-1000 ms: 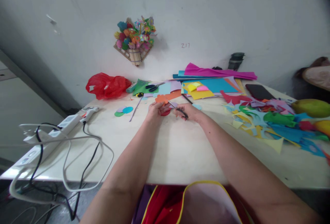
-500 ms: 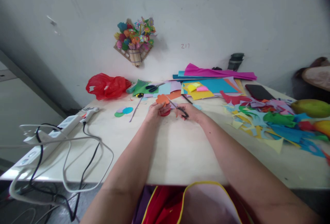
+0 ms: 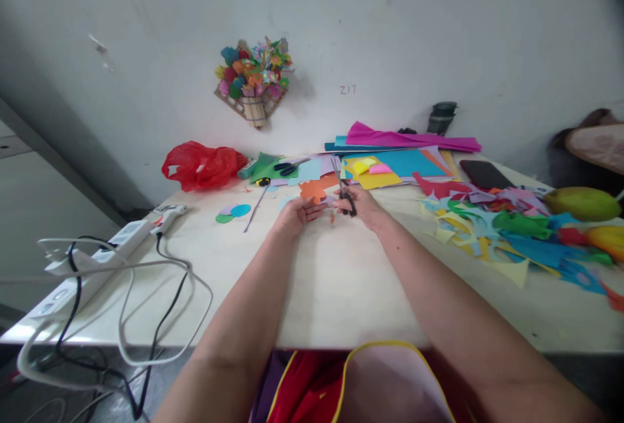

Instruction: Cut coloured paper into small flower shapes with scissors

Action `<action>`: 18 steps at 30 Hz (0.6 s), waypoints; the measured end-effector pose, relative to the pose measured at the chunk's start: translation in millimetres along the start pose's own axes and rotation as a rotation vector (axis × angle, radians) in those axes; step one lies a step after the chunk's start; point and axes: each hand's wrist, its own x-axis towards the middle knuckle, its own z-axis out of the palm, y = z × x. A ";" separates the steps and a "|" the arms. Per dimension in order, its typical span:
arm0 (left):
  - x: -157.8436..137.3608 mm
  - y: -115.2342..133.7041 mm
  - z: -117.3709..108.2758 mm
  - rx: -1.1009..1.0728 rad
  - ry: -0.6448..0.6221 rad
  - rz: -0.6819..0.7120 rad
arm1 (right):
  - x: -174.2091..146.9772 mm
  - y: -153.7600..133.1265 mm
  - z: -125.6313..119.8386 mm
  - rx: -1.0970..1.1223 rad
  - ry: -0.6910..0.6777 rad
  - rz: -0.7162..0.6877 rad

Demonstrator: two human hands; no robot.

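Note:
My left hand (image 3: 299, 215) pinches an orange paper flower (image 3: 312, 192) with a scalloped edge by its lower side. In my right hand (image 3: 361, 205) is a pair of scissors (image 3: 347, 202) with black handles, its blades pointing up and away from me. The blades stand just right of the flower, apart from it. A small orange scrap (image 3: 332, 218) shows below, between my hands. Behind the flower lies more orange paper (image 3: 330, 180). To the left rest green, purple and blue paper circles (image 3: 240, 210) beside a thin purple strip (image 3: 256, 208).
Paper scraps (image 3: 487, 234) cover the right side, near a phone (image 3: 485, 174) and a green-yellow fruit (image 3: 582, 205). Coloured sheets (image 3: 419, 164) and a second pair of scissors (image 3: 287, 167) lie at the back. A red plastic bag (image 3: 202, 164) and a power strip (image 3: 92, 260) with cables are on the left.
The scissors have swung from pointing left at the flower to pointing upward, away from it. The flower has turned and shifted slightly right and down. The red paper under my left hand no longer shows.

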 end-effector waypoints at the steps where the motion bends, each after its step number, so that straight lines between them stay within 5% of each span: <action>1: 0.3 -0.2 -0.2 -0.004 -0.008 -0.006 | -0.4 -1.5 0.8 0.014 0.015 -0.002; 18: 2.5 -2.1 -0.5 0.108 -0.160 -0.069 | -1.0 -10.0 3.5 0.173 0.130 -0.076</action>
